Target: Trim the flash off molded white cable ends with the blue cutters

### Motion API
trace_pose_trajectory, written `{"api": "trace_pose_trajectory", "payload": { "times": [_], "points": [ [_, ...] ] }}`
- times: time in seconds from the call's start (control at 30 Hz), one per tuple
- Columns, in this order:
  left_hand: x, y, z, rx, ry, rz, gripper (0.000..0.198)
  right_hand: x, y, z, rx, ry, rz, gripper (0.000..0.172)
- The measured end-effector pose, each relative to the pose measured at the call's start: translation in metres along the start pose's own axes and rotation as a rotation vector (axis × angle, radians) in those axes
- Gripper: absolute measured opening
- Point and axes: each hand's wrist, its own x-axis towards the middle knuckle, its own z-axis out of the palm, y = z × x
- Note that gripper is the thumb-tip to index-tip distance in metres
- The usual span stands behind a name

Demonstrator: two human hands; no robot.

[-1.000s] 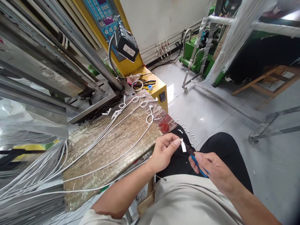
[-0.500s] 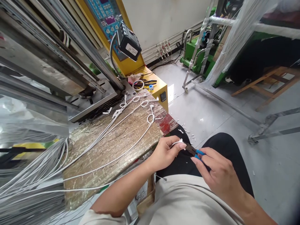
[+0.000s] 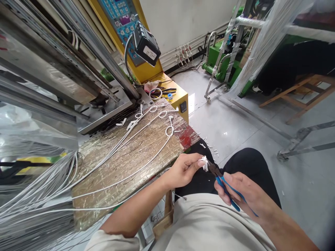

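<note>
Head view: hands beside the bench [image 3: 131,153]

Off its red corner [image 3: 187,139], the left hand [image 3: 183,170] pinches closed; the right hand [image 3: 244,191] curls around blue-handled pliers [image 3: 215,170], their tips at the white piece [image 3: 205,164] in the left fingertips.

No legible text, even on white label [image 3: 150,53]
</note>
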Motion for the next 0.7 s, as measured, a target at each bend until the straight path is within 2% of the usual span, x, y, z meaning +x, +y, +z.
{"api": "trace_pose_trajectory", "payload": {
  "times": [0.07, 0.13, 0.27, 0.37, 0.43, 0.5, 0.57, 0.63, 0.7],
  "points": [
    [0.001, 0.001, -0.003, 0.061, -0.026, 0.002, 0.032, 0.000, 0.002, 0.003, 0.046, 0.020, 0.004, 0.061],
    [0.001, 0.001, -0.004, 0.172, -0.001, 0.060, 0.033, 0.000, 0.004, 0.006, 0.126, 0.030, 0.025, 0.063],
    [0.000, -0.008, 0.001, 0.394, 0.174, 0.276, 0.035, -0.006, 0.004, 0.016, 0.399, -0.023, 0.082, 0.068],
    [-0.002, -0.019, 0.008, 0.547, 0.296, 0.406, 0.024, -0.010, 0.001, 0.027, 0.560, -0.044, 0.105, 0.061],
    [-0.002, -0.024, 0.012, 0.633, 0.348, 0.466, 0.018, -0.013, -0.001, 0.033, 0.567, -0.042, 0.122, 0.052],
    [-0.002, -0.027, 0.013, 0.684, 0.372, 0.500, 0.016, -0.012, 0.000, 0.034, 0.409, -0.004, 0.091, 0.048],
    [-0.001, -0.027, 0.012, 0.715, 0.361, 0.508, 0.015, -0.010, 0.003, 0.030, 0.020, 0.098, -0.055, 0.051],
    [-0.001, -0.025, 0.009, 0.744, 0.325, 0.503, 0.014, -0.005, 0.008, 0.023, -0.502, 0.255, -0.311, 0.048],
    [-0.002, -0.023, 0.006, 0.779, 0.296, 0.496, 0.014, 0.001, 0.011, 0.017, -0.985, 0.421, -0.593, 0.035]
  ]
}}
